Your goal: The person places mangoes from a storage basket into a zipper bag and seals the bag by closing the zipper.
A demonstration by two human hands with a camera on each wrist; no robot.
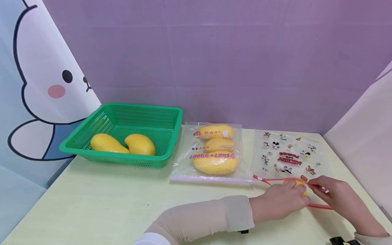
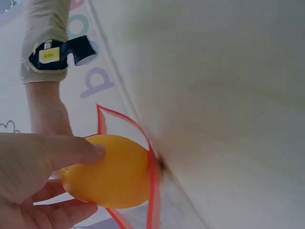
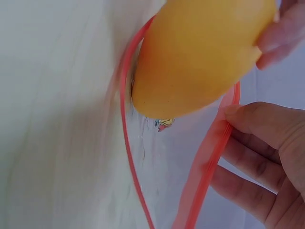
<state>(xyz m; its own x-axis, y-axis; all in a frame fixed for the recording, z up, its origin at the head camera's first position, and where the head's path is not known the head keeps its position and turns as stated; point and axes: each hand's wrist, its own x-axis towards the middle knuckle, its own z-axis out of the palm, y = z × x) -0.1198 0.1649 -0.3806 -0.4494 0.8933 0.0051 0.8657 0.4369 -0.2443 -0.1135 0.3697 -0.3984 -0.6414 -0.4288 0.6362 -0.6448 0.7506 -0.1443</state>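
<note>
My left hand [image 1: 280,200] grips a yellow mango [image 2: 116,171] at the mouth of a clear zip bag [image 1: 291,153] printed with cartoon figures. In the left wrist view, thumb and fingers wrap the fruit, whose far end lies between the bag's red zip edges. My right hand [image 1: 340,195] pinches one red edge [image 3: 207,174] between thumb and fingers, and the mouth gapes wide. In the right wrist view the mango [image 3: 195,57] reaches into that opening. The bag's body lies flat on the table beyond both hands.
Left of it lies another zip bag [image 1: 180,170] with a lilac closure, holding three mangoes [image 1: 215,163]. A green basket [image 1: 159,161] with two mangoes [image 1: 141,144] stands at the back left. A purple cloth wall [image 1: 208,68] rises behind the pale table [image 1: 92,200].
</note>
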